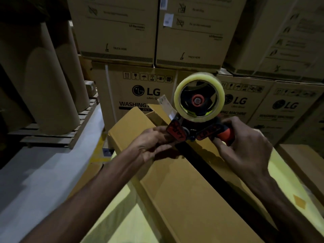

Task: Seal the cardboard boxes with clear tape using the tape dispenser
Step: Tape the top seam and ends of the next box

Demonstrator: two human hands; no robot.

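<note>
Holding tape dispenser point(198, 111) over part-open cardboard box point(175, 190), interior dark

Dim warehouse: stacked printed cartons point(140, 88) behind, big cardboard tubes point(43, 85) on a wooden pallet point(52, 137), grey floor point(35, 172).

1. the grey floor point(35, 172) on my left has a yellow line point(98, 149) painted on it.
2. a wooden pallet point(52, 139) sits on it, loaded with standing cardboard rolls point(49, 88).
3. in front of me, a yellow surface point(122, 216) carries the box point(184, 190).
</note>
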